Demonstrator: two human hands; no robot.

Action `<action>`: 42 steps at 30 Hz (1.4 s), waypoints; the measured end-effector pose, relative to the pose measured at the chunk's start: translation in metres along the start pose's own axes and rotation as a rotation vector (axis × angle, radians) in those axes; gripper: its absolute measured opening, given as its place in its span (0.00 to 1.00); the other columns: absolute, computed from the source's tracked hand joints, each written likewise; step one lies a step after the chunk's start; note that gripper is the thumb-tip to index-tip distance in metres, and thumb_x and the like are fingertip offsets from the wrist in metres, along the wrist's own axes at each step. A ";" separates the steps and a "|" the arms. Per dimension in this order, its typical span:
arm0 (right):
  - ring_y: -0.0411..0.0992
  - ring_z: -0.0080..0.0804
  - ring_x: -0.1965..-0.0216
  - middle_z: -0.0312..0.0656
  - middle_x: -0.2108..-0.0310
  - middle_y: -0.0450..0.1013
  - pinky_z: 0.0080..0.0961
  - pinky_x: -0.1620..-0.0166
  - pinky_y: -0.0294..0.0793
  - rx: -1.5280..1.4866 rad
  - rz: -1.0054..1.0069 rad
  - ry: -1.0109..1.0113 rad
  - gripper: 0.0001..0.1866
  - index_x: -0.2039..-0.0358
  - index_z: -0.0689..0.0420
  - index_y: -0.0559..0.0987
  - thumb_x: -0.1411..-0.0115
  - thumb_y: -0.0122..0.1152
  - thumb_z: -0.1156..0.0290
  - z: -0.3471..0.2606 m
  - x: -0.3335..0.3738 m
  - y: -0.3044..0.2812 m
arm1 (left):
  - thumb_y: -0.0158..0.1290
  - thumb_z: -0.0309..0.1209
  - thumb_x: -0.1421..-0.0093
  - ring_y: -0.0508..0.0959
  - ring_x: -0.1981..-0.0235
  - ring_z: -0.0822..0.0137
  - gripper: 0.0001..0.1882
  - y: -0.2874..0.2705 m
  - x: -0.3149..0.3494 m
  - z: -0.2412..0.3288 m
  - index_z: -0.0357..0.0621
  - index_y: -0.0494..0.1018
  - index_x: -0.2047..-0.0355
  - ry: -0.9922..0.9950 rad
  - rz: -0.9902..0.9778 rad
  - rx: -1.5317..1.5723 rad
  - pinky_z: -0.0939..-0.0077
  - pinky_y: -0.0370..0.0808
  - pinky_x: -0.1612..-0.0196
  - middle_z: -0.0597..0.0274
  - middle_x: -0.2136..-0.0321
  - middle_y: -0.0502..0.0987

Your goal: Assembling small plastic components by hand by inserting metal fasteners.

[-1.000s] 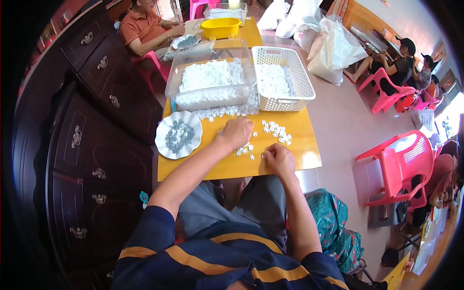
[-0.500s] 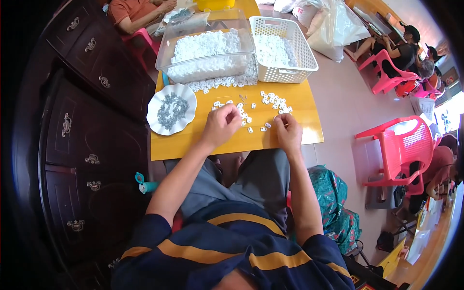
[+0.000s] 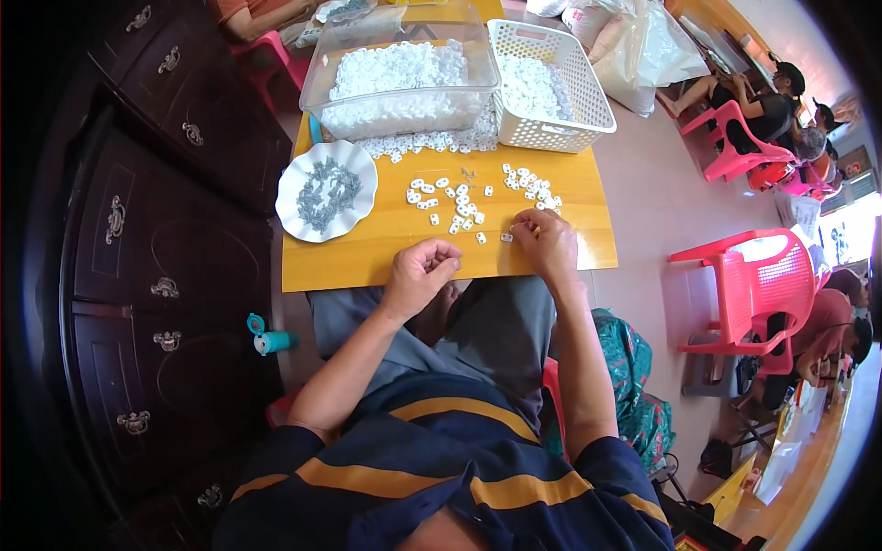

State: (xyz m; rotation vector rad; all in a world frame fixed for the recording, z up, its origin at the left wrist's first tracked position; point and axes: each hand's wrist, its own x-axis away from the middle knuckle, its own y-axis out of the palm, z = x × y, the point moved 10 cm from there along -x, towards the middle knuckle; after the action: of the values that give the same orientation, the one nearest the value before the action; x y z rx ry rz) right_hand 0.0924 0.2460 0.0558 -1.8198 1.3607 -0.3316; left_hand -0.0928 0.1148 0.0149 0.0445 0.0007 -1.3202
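Close to the table's front edge is my left hand (image 3: 423,275), its fingers curled and the thumb against the index finger; anything in the pinch is hidden. My right hand (image 3: 548,243) is lowered at the table's right front, thumb and fingertips together beside a small white two-holed piece (image 3: 506,238). What lies between those fingertips cannot be made out. Loose white pieces (image 3: 464,209) lie scattered beyond my hands, with another group (image 3: 533,186) farther right. A few tiny thin bits (image 3: 469,176) sit between the groups. At left, a scalloped white dish (image 3: 368,174) holds small grey pieces (image 3: 329,195).
A clear plastic bin (image 3: 404,99) and a white perforated basket (image 3: 551,136), both full of white pieces, stand at the table's far side. Dark drawers (image 3: 119,275) line the left. A pink chair (image 3: 753,285) and green bags (image 3: 629,386) stand right. Other people sit farther off.
My left hand has drawn back from the left group of white pieces toward the table's front edge. My right hand has stayed near its place, its fingertips now lower by a white piece.
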 end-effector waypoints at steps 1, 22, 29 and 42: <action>0.78 0.43 0.68 0.43 0.69 0.78 0.36 0.64 0.77 0.037 -0.043 0.004 0.07 0.68 0.54 0.83 0.46 0.67 0.66 0.000 0.000 0.006 | 0.57 0.20 0.39 0.76 0.74 0.82 0.03 0.000 0.000 0.000 0.34 0.75 0.65 -0.006 -0.014 -0.001 0.85 0.74 0.70 0.68 0.73 0.78; 0.65 0.13 0.76 0.30 0.69 0.74 0.13 0.74 0.64 -0.990 -0.086 0.352 0.06 0.59 0.59 0.77 0.34 0.60 0.72 0.002 0.061 0.042 | 0.54 0.21 0.38 0.72 0.74 0.84 0.02 0.013 -0.007 0.005 0.38 0.74 0.64 -0.055 0.018 0.238 0.88 0.70 0.70 0.73 0.73 0.74; 0.68 0.14 0.73 0.31 0.69 0.75 0.13 0.69 0.68 -1.171 -0.178 0.340 0.08 0.56 0.60 0.78 0.34 0.59 0.74 -0.003 0.077 0.065 | 0.54 0.19 0.40 0.74 0.73 0.83 0.04 0.026 -0.009 0.002 0.38 0.74 0.64 -0.014 0.025 0.199 0.87 0.72 0.68 0.72 0.72 0.76; 0.72 0.13 0.69 0.30 0.70 0.76 0.14 0.64 0.73 -1.091 -0.142 0.335 0.07 0.59 0.62 0.80 0.36 0.61 0.75 0.008 0.075 0.056 | 0.55 0.18 0.40 0.76 0.73 0.83 0.05 0.039 -0.014 0.007 0.37 0.76 0.64 0.051 -0.033 -0.015 0.86 0.75 0.69 0.70 0.72 0.78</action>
State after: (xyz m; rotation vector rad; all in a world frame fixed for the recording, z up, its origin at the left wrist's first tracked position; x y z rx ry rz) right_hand 0.0887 0.1783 -0.0099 -2.8464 1.8371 0.0899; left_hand -0.0582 0.1379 0.0234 0.0660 0.0547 -1.3517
